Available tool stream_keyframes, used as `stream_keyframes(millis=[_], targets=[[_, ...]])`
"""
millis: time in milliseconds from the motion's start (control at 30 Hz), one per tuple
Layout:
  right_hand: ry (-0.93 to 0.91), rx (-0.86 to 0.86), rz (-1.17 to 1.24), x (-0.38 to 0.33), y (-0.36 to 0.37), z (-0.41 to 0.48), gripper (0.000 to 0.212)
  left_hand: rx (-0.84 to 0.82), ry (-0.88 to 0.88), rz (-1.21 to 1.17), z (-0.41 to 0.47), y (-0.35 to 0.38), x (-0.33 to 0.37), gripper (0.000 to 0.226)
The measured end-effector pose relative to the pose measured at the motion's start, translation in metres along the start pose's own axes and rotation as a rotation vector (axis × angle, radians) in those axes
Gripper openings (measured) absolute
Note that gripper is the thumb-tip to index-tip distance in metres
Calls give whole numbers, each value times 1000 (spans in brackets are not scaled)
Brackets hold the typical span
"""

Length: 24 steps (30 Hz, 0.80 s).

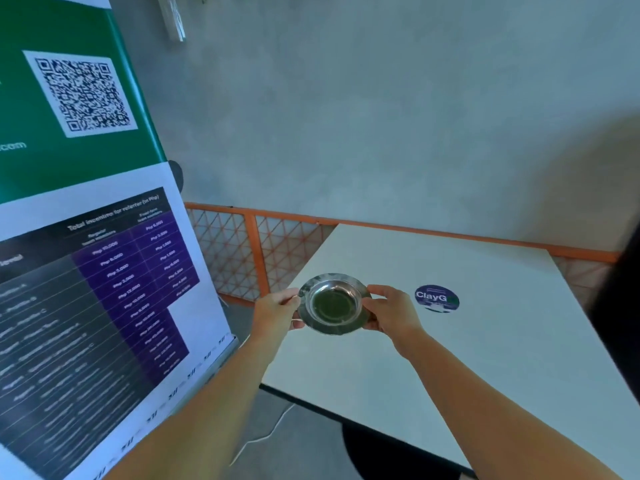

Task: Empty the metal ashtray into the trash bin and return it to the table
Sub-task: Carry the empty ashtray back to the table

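Observation:
The round metal ashtray (334,304) is held level above the left part of the white table (485,341), near its left edge. Its shallow bowl looks dark and I see nothing loose in it. My left hand (277,311) grips the rim on the left side. My right hand (389,311) grips the rim on the right side. Whether the ashtray touches the tabletop I cannot tell. No trash bin is in view.
A tall standing banner (86,254) with a QR code and a price chart stands close on the left. An orange mesh railing (256,251) runs behind the table. A round purple sticker (437,298) lies on the tabletop right of my hands. A grey wall rises behind.

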State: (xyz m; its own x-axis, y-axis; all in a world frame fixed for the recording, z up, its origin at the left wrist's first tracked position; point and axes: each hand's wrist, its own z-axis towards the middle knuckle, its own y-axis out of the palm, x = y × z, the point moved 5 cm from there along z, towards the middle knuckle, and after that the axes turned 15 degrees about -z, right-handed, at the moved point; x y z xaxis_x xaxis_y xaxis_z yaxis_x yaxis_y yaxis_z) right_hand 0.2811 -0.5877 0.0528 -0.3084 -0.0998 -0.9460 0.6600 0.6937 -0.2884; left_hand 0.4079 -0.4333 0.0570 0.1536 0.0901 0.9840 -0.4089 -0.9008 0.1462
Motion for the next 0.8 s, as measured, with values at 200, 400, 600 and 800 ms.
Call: stream_keyframes(millis=[200, 400, 600, 800], targets=[[26, 131, 3, -15, 16, 90, 38, -106, 20, 42, 115, 22, 5, 28], [86, 258, 22, -22, 40, 172, 38, -260, -13, 89, 221, 38, 10, 29], [168, 347, 13, -15, 55, 242, 37, -363, -50, 143, 309, 59, -9, 28], [279, 361, -8, 18, 62, 289, 26, -414, -150, 162, 360, 76, -57, 28]])
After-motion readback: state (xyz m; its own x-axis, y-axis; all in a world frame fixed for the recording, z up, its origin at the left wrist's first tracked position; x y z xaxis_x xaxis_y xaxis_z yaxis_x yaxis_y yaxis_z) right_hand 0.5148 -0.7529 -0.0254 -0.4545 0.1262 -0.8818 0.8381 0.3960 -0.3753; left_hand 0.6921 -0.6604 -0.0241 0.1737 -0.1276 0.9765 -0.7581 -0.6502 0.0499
